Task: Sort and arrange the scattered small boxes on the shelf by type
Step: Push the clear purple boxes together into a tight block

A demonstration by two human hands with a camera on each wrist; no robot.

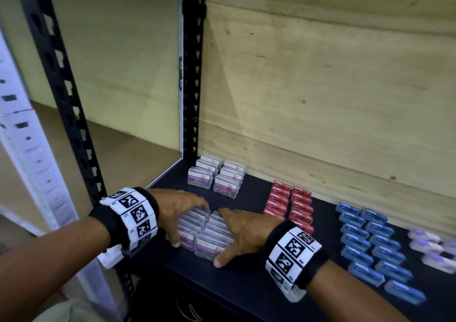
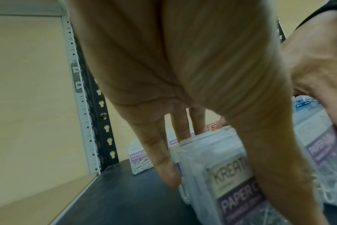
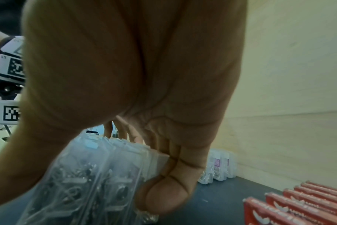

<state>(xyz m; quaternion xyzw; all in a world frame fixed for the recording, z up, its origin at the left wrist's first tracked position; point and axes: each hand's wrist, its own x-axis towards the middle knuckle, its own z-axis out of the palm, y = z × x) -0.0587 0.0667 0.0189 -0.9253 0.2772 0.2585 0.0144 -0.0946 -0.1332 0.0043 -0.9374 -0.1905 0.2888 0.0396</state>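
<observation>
From the head view, the left hand [image 1: 181, 208] and right hand [image 1: 243, 232] are clamping a block of clear paper-clip boxes [image 1: 206, 231] between them, probably to shift it as one toward the matching boxes [image 1: 217, 176] beyond the fingertips. In the left wrist view, fingers [image 2: 160, 152] are pressing the block's side. In the right wrist view, a curled finger [image 3: 167, 188] is hooking its edge (red boxes [image 3: 298, 204] are lying just outside the grip).
</observation>
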